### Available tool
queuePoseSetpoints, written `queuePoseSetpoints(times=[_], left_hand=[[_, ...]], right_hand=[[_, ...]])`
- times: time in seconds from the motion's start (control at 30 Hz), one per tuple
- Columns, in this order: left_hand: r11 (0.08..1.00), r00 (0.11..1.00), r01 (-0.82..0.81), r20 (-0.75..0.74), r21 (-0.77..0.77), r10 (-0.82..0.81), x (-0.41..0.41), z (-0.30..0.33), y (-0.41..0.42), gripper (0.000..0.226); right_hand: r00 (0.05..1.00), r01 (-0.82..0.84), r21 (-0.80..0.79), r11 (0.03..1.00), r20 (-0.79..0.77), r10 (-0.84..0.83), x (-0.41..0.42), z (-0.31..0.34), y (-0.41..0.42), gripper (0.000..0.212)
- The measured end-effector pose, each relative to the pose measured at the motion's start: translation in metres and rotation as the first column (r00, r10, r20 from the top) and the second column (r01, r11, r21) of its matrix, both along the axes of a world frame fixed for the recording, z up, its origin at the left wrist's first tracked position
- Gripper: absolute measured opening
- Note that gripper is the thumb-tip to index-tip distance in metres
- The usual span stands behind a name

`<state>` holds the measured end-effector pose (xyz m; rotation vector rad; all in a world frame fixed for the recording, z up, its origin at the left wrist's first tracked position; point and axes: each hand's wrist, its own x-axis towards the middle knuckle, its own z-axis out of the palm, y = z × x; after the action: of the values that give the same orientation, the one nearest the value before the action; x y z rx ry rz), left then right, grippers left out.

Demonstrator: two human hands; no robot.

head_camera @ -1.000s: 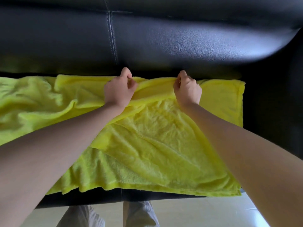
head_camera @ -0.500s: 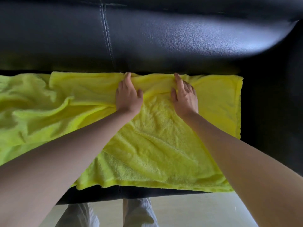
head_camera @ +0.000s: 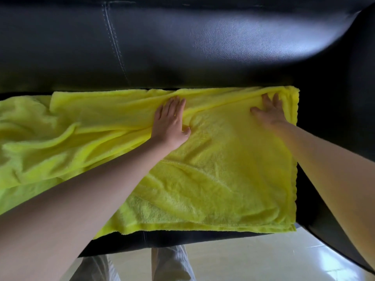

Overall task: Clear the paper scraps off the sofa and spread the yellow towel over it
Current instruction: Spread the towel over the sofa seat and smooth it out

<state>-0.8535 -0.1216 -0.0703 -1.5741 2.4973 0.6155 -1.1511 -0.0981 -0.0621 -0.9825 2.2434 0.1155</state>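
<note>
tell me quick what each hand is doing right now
Left hand: open, pressing flat on the yellow towel.
Right hand: open, flat on the towel near its far right corner.

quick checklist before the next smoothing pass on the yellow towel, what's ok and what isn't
1. Left hand flat on the yellow towel: ok, fingers straight, palm down near the middle of the back edge.
2. Right hand flat on the towel: ok, fingers spread by the back right corner.
3. Right part of the towel smooth: ok, only faint creases.
4. Left part smooth: not ok, thick folds and ridges left of the left hand.
5. Paper scraps off the sofa: ok on what shows; under the towel, cannot tell.
6. Towel's left end: cannot tell, it runs out of the frame.
</note>
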Motion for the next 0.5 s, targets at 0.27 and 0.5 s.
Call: queuePoseSetpoints(times=[0.27, 0.5], left_hand=[[0.986, 0.997, 0.033, -0.069, -0.163, -0.045, 0.008, 0.012, 0.002, 0.070], [0.973, 0.989, -0.098, -0.127, -0.208, 0.072, 0.063, 0.034, 0.007, 0.056]], right_hand=[[0.968, 0.029, -0.296, 0.955, -0.231, -0.101, 0.048, 0.017, -0.001, 0.053], [0.941, -0.333, -0.554, 0.763, -0.247, 0.231, 0.213, 0.025, 0.018, 0.044]])
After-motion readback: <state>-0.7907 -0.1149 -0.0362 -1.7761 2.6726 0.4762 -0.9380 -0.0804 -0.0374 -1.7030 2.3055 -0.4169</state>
